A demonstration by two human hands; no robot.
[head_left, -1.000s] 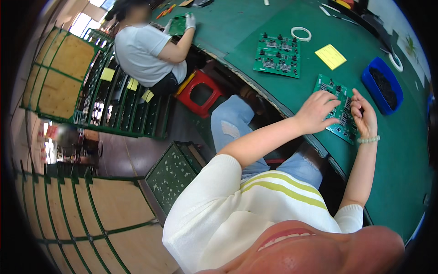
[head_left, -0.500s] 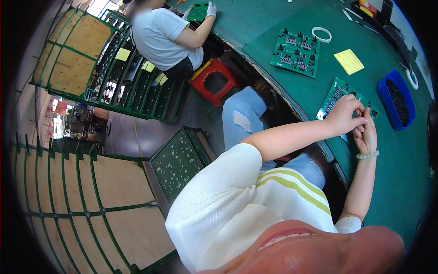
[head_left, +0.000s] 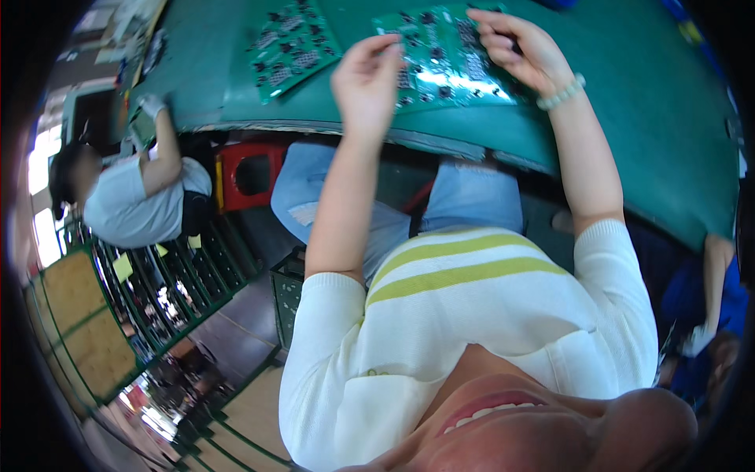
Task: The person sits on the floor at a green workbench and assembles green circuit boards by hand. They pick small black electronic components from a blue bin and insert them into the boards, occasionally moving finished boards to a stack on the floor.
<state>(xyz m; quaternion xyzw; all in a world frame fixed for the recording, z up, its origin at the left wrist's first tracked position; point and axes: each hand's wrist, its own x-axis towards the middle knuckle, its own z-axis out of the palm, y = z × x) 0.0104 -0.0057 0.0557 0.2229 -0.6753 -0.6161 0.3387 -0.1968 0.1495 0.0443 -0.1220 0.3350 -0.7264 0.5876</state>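
Observation:
My left hand (head_left: pixel 368 85) is raised over the left edge of a green circuit board (head_left: pixel 440 79), with thumb and fingertips closed in a pinch. Whatever sits between them is too small to make out. Over the board's right part is my right hand (head_left: pixel 528 53), a pale bead bracelet at its wrist. Its leading fingertips look pressed together and the others curl beneath. Anything in that grip is hidden. Black components and digit displays cover the board, which lies on the green worktop. A second, similar board (head_left: pixel 291 49) lies to the left, apart from my hands.
The green table (head_left: pixel 645 134) has its near edge above my knees. To the left, a co-worker (head_left: pixel 141 189) sits beside a red stool (head_left: pixel 250 175) near green racks. Another person's arm (head_left: pixel 714 283) shows at the right edge. A blue item (head_left: pixel 555 3) touches the top edge.
The view has swung, bringing the boards toward the top. My hands, close together before, are now apart on either side of the board. The person at the right has come into view.

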